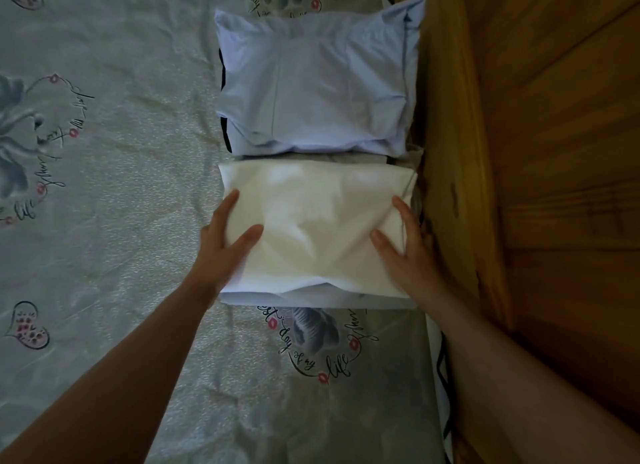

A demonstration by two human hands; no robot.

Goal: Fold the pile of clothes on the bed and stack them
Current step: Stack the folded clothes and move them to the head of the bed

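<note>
A folded white garment (311, 221) lies on top of a low stack near the bed's right side. My left hand (225, 242) holds its left edge, thumb on top and fingers along the side. My right hand (405, 249) holds its right edge the same way. Beyond it sits a second stack topped by a folded pale blue garment (315, 82), with dark fabric showing at its left edge. A grey folded layer shows between the two stacks.
The bed sheet (104, 221) is grey with printed hearts, script and flowers, and spreads wide to the left. A wooden bed frame (446, 152) and wooden floor (554, 152) run along the right.
</note>
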